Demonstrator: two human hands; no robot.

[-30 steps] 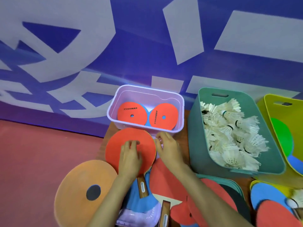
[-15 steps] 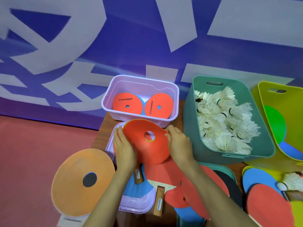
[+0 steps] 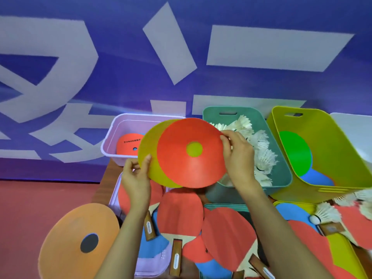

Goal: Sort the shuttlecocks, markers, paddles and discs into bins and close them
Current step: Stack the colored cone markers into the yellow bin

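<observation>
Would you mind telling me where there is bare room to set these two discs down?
The lilac bin shows a little bare floor left of its small red disc; the yellow-green bin has more bare plastic right of its green disc. The teal bin is heaped with shuttlecocks, and paddles crowd the near table.

- My left hand (image 3: 136,178) is up on the near left, thumb pressed on the face of the yellow disc (image 3: 150,150), fingers behind its edge.
- My right hand (image 3: 239,158), further right, pinches the rim of the red disc (image 3: 191,172).
- Both forearms are bare.
</observation>
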